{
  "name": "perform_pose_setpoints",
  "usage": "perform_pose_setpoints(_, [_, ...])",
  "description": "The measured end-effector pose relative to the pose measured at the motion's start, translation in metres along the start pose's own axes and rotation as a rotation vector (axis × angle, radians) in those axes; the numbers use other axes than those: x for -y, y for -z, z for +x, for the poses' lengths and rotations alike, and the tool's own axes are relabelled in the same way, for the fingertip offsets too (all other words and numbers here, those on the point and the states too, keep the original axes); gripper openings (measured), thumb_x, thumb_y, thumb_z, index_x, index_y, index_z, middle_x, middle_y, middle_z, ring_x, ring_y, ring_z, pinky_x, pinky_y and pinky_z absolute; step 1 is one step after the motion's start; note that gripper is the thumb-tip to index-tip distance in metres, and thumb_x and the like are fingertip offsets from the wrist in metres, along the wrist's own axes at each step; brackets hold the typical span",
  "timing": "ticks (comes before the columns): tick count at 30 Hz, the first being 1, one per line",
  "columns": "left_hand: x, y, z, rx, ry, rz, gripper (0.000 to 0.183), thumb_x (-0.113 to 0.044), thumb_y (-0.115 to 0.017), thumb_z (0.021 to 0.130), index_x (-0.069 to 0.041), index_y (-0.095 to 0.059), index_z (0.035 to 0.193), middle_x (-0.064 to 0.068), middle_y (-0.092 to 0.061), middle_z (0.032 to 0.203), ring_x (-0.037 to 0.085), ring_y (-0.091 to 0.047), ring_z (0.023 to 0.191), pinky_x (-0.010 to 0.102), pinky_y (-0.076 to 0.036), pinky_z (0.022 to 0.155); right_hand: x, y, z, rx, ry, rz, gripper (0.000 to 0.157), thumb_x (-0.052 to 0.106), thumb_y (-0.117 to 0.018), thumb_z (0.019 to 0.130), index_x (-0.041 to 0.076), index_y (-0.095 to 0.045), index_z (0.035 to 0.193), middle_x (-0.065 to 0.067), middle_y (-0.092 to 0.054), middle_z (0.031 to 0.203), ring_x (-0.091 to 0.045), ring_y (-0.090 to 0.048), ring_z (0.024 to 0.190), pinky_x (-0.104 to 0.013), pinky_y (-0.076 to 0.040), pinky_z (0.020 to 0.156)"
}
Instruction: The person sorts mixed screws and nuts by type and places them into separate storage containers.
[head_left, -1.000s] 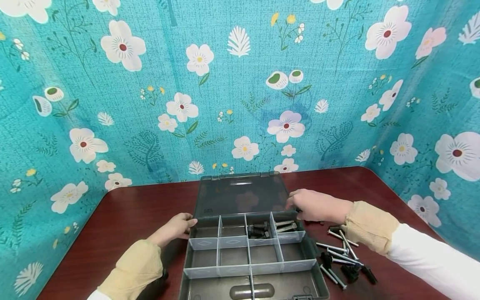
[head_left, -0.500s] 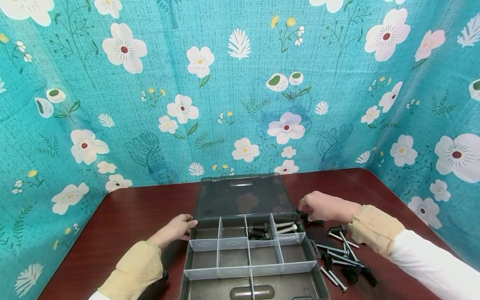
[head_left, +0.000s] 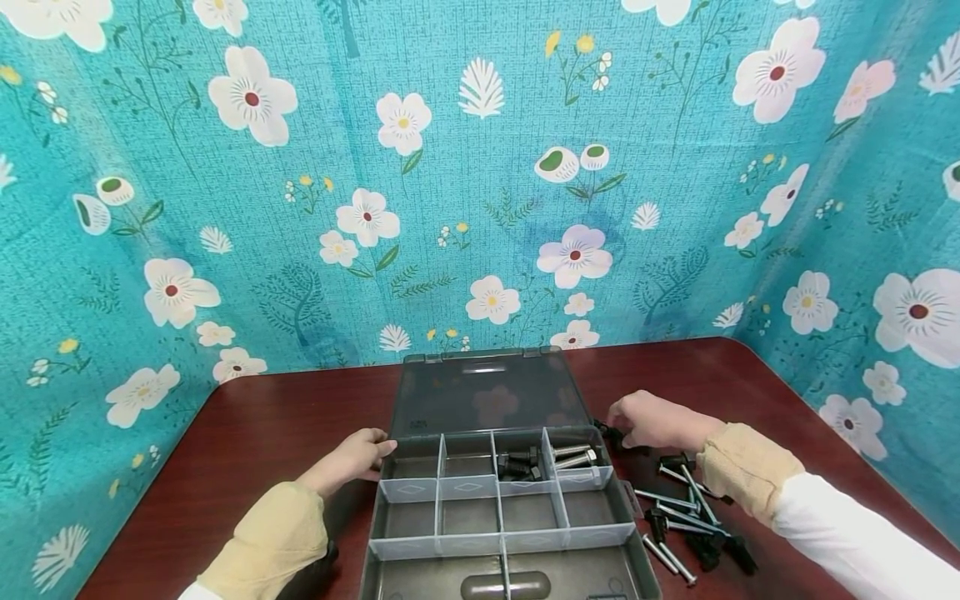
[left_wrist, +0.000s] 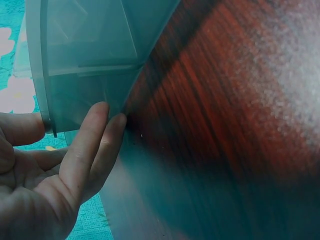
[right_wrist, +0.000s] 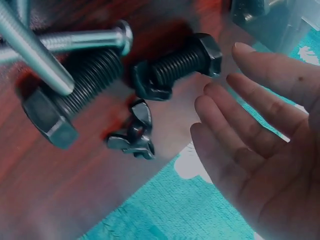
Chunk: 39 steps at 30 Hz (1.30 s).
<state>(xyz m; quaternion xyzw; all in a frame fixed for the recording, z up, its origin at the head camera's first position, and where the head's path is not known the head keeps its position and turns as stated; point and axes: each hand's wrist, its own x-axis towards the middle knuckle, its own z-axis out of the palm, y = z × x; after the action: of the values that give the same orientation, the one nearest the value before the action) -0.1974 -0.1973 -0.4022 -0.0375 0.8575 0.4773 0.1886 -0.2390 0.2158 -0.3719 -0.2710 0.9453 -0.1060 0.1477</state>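
My left hand (head_left: 358, 454) holds the back left corner of a grey compartment box (head_left: 420, 579), whose lid (head_left: 480, 392) lies open behind it. In the left wrist view, the thumb is at the rim and two straight fingers touch the outer wall. My right hand (head_left: 660, 419) hovers low over the table right of the lid, fingers loosely extended, holding nothing visible. In the right wrist view, its fingertips are close to a black hex bolt (right_wrist: 202, 54); a black wing nut (right_wrist: 135, 134) and a larger black bolt (right_wrist: 52, 120) lie beside it.
Silver screws (head_left: 678, 550) and black bolts (head_left: 738, 552) lie scattered right of the box. One back compartment holds black bolts (head_left: 517, 467), its neighbour silver bolts (head_left: 576, 458). A flowered teal cloth (head_left: 480, 167) hangs behind the dark red table (head_left: 300, 396).
My right hand has moved right and slightly forward-down, away from the box's back right compartment, to the black pieces on the table. The left hand stays at the box corner.
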Motion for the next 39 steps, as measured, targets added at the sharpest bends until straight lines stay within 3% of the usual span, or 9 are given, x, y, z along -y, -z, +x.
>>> perform_pose_setpoints(8, [0.0,0.0,-0.001,0.005,-0.005,-0.01,0.044,-0.005,-0.041,0.097,0.024,-0.028,0.127,0.034,-0.046,0.115,0.041,-0.049,0.104,0.045,-0.052,0.079,-0.009,-0.013,0.002,-0.048,-0.018,-0.001,0.022,0.003,-0.075,0.071,0.002,-0.067,0.091,-0.002,-0.061,0.081,-0.014,-0.054,0.073,-0.03,-0.051,0.064])
perform_pose_setpoints(20, [0.002,0.0,0.001,0.007,-0.003,-0.02,0.044,-0.004,-0.04,0.096,0.024,-0.027,0.128,0.036,-0.044,0.117,0.045,-0.046,0.109,0.045,-0.052,0.08,-0.007,-0.022,0.002,-0.063,-0.067,-0.023,0.025,0.007,-0.078,0.069,0.004,-0.066,0.09,-0.004,-0.061,0.079,-0.014,-0.053,0.069,-0.029,-0.051,0.059])
perform_pose_setpoints(31, [-0.001,0.0,-0.001,0.01,0.005,0.005,0.044,-0.005,-0.04,0.097,0.023,-0.027,0.129,0.035,-0.043,0.119,0.045,-0.045,0.11,0.044,-0.053,0.079,-0.011,-0.027,0.002,-0.091,-0.016,-0.103,0.019,0.01,-0.076,0.071,0.003,-0.067,0.087,0.001,-0.056,0.066,-0.007,-0.045,0.055,-0.025,-0.044,0.051])
perform_pose_setpoints(39, [-0.001,0.0,0.0,0.004,0.013,0.007,0.043,-0.005,-0.04,0.097,0.022,-0.028,0.128,0.036,-0.042,0.121,0.046,-0.045,0.11,0.044,-0.053,0.079,-0.012,-0.021,-0.003,-0.159,0.014,-0.097,0.019,0.01,-0.075,0.072,0.004,-0.067,0.089,0.0,-0.06,0.074,-0.007,-0.047,0.061,-0.023,-0.044,0.052])
